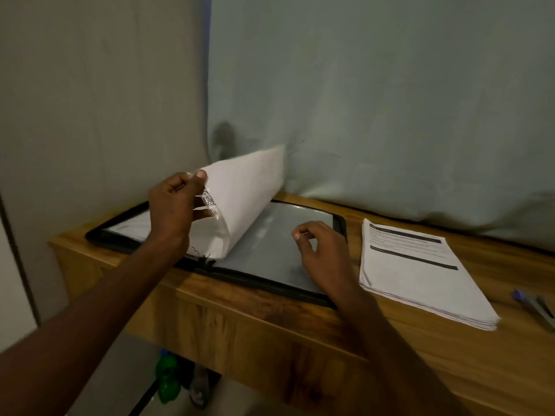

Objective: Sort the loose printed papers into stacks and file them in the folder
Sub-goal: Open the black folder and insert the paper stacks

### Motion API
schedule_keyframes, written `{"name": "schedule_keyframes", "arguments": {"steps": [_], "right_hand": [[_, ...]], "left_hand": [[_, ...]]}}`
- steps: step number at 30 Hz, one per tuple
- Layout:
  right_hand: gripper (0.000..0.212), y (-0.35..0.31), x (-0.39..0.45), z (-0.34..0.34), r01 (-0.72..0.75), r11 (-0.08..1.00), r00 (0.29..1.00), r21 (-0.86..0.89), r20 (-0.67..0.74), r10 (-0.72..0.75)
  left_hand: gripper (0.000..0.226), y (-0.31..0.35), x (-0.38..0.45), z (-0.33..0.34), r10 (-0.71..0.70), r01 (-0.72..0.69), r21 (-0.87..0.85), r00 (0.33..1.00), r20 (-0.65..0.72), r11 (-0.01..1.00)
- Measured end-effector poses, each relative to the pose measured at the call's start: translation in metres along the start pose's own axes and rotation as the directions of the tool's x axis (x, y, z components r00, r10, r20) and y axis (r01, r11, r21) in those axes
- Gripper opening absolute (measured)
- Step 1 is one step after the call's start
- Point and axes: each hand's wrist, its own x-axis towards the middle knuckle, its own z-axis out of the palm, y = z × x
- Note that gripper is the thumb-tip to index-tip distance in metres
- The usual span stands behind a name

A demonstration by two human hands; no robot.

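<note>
Fingers [200, 175] gripping one lifted sheaf [246, 193], one folder [270, 250], one stack [420, 271]

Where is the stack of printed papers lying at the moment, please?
In the head view the stack of printed papers lies flat on the wooden table, right of the open folder, with pens to its right.

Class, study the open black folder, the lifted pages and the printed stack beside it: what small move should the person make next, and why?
Probably lay the lifted white pages, which the left hand pinches at their edge, over to the left. That would bare the grey clear sleeve of the open black folder, where the right hand rests empty, ready for the stack of printed white papers beside it.
</note>
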Motion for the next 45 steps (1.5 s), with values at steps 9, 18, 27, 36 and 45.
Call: {"name": "schedule_keyframes", "arguments": {"steps": [9,18,27,36,45], "right_hand": [[0.048,-0.068,0.043,0.073,0.062,0.995,0.898,0.079,0.430,-0.090],[0.064,-0.081,0.044,0.139,0.204,0.965,0.690,-0.163,0.724,-0.024],[0.047,-0.069,0.042,0.139,-0.057,0.993,0.876,0.103,0.483,0.000],[0.043,-0.066,0.045,0.124,-0.361,0.812,0.924,0.459,0.297,0.243],[0.031,-0.065,0.039,0.124,-0.302,0.894,0.939,0.331,0.266,0.219]], "left_hand": [[0.019,0.001,0.042,-0.059,-0.050,0.069,0.050,0.948,-0.314,0.996],[0.008,-0.019,0.053,-0.141,-0.066,0.286,0.417,0.881,-0.468,0.863],[0.048,-0.036,0.057,-0.126,0.376,-0.365,0.904,0.887,0.266,0.221],[0.075,-0.060,0.046,-0.051,-0.172,-0.414,0.884,0.875,0.452,0.216],[0.087,-0.062,0.031,-0.058,-0.413,-0.324,0.943,0.871,0.265,-0.076]]}}
